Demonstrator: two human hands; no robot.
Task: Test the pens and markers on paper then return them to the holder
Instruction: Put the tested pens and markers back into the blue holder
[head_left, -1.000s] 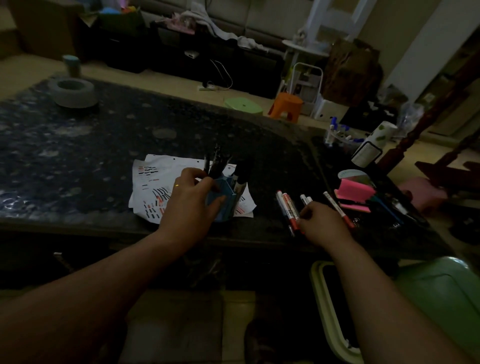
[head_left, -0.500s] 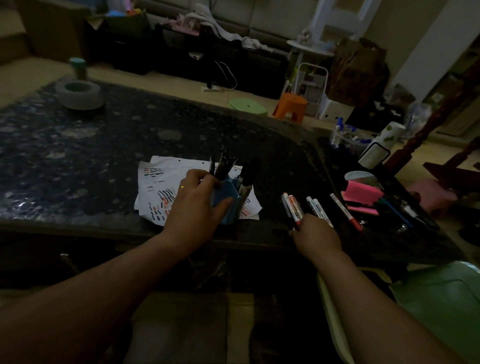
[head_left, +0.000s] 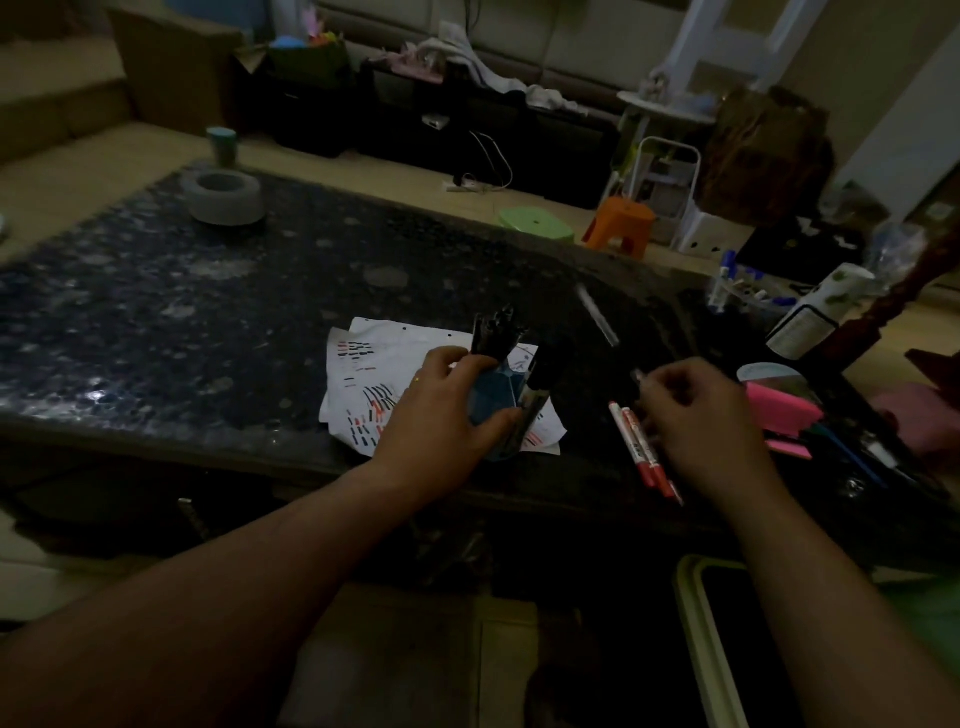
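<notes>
A blue pen holder (head_left: 491, 397) stands on white paper (head_left: 374, 371) marked with red and black strokes. My left hand (head_left: 447, 415) grips the holder from the near side. Several dark pens (head_left: 496, 332) stick up out of it. Right of the holder, my right hand (head_left: 696, 415) is raised a little above the table with curled fingers pinching a light-coloured marker (head_left: 597, 317). The marker is motion-blurred and points up and to the left. Two red-and-white markers (head_left: 641, 449) lie side by side on the dark table (head_left: 208, 338) just left of that hand.
Pink sticky notes (head_left: 779, 410) and blue pens (head_left: 852, 460) lie at the table's right end, beside a white bottle (head_left: 815, 312). A grey tape roll (head_left: 223, 197) sits far left. A green bin (head_left: 696, 623) stands below the table's near edge on the right.
My right hand rose from the loose markers near the table edge, taking one marker with it and moving up and away. My left hand stayed on the holder.
</notes>
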